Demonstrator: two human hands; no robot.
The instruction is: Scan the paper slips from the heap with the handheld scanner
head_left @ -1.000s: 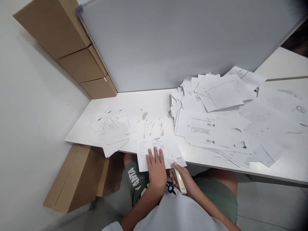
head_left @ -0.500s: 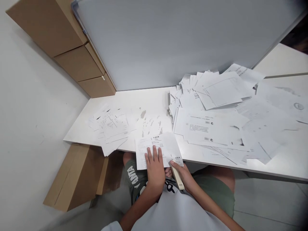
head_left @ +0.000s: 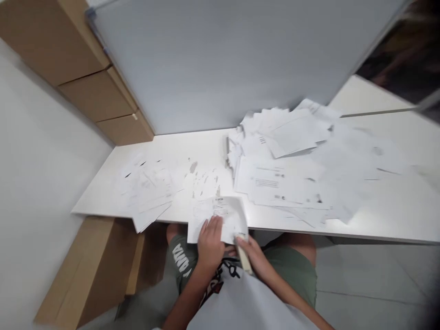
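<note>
A printed sheet of white paper [head_left: 233,215] lies over the table's front edge, its near part reaching out above my lap. My left hand [head_left: 210,240] rests flat on top of it, fingers stretched forward and close together. In my right hand [head_left: 254,256] is a slim cream stapler [head_left: 244,257], its front end at the sheet's near right corner and my thumb on top. Some of the right fingers are hidden under the paper and the stapler. Whether the sheet is single or several layers I cannot tell.
A big heap of printed papers [head_left: 275,183] covers the table's right half. A smaller paper pile [head_left: 151,192] overhangs the front edge at left. Cardboard boxes [head_left: 79,82] stand back left, another box [head_left: 75,266] below. A grey-white panel [head_left: 240,59] closes off the back.
The view has shifted, so the table scene sits further left, with blur. My left fingers have drawn closer together and nearer to me on the sheet. The sheet's right side now curves upward.
</note>
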